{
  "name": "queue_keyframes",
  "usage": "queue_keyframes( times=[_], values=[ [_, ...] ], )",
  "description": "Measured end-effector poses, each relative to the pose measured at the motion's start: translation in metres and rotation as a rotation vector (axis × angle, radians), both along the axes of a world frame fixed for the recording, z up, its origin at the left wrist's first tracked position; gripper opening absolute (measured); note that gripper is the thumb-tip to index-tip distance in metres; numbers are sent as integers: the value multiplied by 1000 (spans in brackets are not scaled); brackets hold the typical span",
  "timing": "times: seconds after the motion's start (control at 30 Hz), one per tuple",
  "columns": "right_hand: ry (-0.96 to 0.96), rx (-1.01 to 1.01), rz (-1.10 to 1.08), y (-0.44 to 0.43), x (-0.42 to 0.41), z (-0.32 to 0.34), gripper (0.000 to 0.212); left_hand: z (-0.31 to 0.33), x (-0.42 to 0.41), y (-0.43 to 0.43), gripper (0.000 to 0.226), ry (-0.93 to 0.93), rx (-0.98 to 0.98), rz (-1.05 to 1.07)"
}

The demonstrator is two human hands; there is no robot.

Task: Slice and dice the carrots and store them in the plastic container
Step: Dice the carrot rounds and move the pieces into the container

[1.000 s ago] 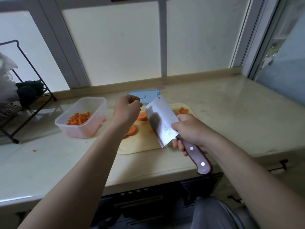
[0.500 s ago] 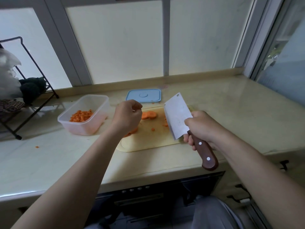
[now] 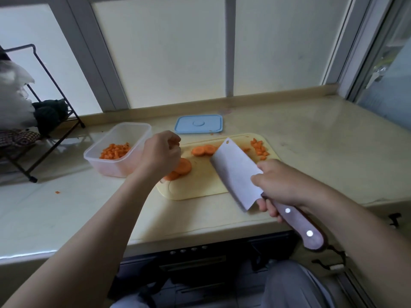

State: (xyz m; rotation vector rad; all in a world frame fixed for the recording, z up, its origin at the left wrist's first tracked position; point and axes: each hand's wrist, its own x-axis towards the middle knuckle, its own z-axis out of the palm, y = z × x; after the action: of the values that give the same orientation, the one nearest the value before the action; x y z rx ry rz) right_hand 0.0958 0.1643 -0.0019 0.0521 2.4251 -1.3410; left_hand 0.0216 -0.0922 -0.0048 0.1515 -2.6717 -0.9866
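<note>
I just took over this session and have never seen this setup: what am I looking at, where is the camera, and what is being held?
No machine here: a person works bare-handed, filmed by one head-worn camera looking down. The right hand grips a cleaver by its handle, blade over the cutting board. The left hand, fingers curled, is above carrot slices; whether it pinches anything is hidden. Diced carrot lies at the board's far right corner and in the plastic container on the left. A blue lid lies behind the board.
</note>
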Motion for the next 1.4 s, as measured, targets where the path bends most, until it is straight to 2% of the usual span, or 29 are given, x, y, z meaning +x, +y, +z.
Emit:
queue_keyframes(
  times=[0.13, 0.27, 0.47, 0.57, 0.7, 0.83, 0.9, 1.03, 1.13, 1.2, 1.3, 1.4],
  values=[
    [12, 55, -90, 29, -19, 7, 54, -1, 0, 12, 29, 32, -34, -36],
    [31, 84, -124, 37, -44, 13, 53, -2, -1, 25, 34, 46, -74, -108],
    [19, 82, -126, 40, -60, 20, 38, -6, -10, 24, 36, -39, -258, -238],
    [40, 19, -127, 39, -56, 24, 28, -4, -20, 28, 40, -132, -405, -272],
    [61, -56, -128, 35, -49, 29, 23, -3, -38, 42, 46, -178, -468, -373],
    [74, -89, -139, 37, -44, 32, 20, -6, -50, 52, 33, -153, -615, -459],
    [82, -90, -143, 41, -42, 34, 20, -6, -52, 55, 25, -86, -614, -482],
    [74, 4, -108, 44, -39, 36, 23, -13, -43, 66, 29, -24, -540, -592],
    [80, 127, -71, 38, -35, 34, 23, -22, -38, 65, 33, 84, -708, -636],
    [95, 190, -43, 33, -34, 33, 22, -22, -38, 57, 31, 120, -738, -634],
    [104, 296, -6, 26, -34, 34, 22, -25, -40, 48, 23, 104, -680, -688],
    [98, 374, 23, 18, -32, 35, 26, -31, -41, 53, 30, 117, -638, -713]
  ],
)
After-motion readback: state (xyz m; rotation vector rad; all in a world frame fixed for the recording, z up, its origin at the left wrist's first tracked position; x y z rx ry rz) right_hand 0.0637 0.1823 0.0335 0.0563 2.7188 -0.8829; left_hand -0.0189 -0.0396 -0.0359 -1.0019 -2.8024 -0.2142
